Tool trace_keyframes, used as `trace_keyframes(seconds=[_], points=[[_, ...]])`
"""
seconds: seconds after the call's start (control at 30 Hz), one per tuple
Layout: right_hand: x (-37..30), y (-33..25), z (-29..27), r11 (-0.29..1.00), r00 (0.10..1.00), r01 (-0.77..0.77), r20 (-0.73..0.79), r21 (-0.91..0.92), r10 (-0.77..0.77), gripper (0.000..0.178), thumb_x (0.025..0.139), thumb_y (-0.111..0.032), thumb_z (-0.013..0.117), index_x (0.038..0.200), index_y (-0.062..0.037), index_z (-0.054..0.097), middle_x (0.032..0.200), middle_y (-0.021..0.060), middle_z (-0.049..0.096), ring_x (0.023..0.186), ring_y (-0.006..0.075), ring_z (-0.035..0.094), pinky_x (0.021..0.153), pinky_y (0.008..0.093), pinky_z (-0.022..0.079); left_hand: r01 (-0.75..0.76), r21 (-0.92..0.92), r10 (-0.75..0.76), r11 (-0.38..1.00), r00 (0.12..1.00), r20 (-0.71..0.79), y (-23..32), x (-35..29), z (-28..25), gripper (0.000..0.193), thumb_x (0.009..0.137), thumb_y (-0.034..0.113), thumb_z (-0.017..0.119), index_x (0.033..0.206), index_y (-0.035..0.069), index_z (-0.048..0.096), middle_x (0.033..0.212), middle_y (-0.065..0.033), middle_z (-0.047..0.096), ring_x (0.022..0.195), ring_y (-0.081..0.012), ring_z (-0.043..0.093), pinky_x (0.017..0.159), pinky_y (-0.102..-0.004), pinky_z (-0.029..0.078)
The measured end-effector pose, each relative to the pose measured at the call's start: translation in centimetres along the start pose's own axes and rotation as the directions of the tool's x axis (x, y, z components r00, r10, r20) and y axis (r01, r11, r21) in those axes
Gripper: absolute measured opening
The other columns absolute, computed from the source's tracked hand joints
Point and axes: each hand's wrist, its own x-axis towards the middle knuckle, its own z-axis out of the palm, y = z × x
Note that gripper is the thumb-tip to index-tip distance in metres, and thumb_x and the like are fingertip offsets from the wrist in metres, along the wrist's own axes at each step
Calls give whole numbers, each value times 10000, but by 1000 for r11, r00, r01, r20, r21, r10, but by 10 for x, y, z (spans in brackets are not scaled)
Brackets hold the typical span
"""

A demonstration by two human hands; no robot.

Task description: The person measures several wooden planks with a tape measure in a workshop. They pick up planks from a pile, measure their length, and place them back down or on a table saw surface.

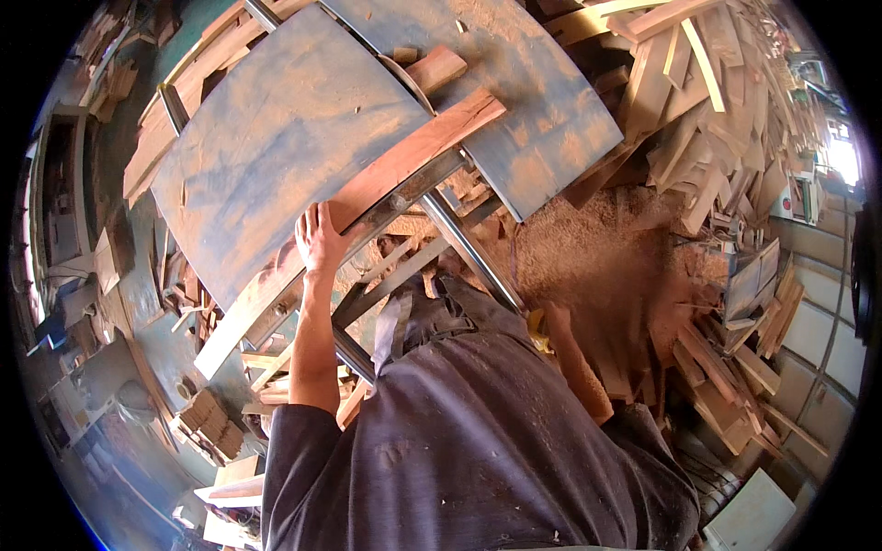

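Observation:
A long reddish wooden board [418, 151] lies along the near edge of a blue-grey metal machine table [276, 138] dusted with sawdust. My left hand [322, 239] is closed on this board, its fingers curled over the top. A paler length of wood [243, 321] runs on from my hand toward the lower left; whether it is the same board I cannot tell. My right arm reaches down beside the machine's metal rail [469, 248]. My right hand [555, 320] is low, near something yellow [539, 332], and its fingers are hidden. A short wood block [436, 69] sits on the table near a dark slot.
Offcuts [698, 119] are heaped at the far right, with more scrap wood [726, 376] at the near right. Sawdust [560, 266] is piled beside the machine. Long planks [197, 92] lie beyond the table's left side. A stack of small wood pieces [209, 424] stands on the left floor.

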Motion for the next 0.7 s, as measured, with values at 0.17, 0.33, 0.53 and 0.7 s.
trace_keyframes(seconds=[0.17,0.33,0.53,0.7], points=[[-12,3,13,987,992,-87,98,137,74,504,851,-370,703,1119,56,701,991,153,705,858,277,671,782,422,516,-16,8,17,1000,999,-27,-1,14,-7,953,719,665,805,1366,10,559,1370,-154,584,1300,-344,519,1134,-485,385],[-33,-11,16,999,1000,-14,21,50,13,428,827,-315,695,1059,44,707,936,119,698,815,254,664,743,404,512,-10,-9,10,1000,1000,-13,-16,29,-2,911,718,641,816,1348,31,571,1363,-148,580,1303,-343,511,1127,-486,385],[-50,-31,24,995,999,-38,-26,93,41,407,798,-321,704,1015,22,730,924,127,699,816,260,661,755,406,513,-41,9,42,999,997,-64,-32,48,0,909,702,639,822,1330,25,589,1330,-138,598,1268,-336,533,1114,-476,405],[-60,-38,27,998,998,50,-49,27,-49,376,819,-328,697,990,4,743,911,129,699,816,235,658,738,405,509,-40,6,40,999,997,-68,-48,65,5,908,705,640,820,1337,29,595,1345,-135,598,1287,-328,527,1121,-470,403]])
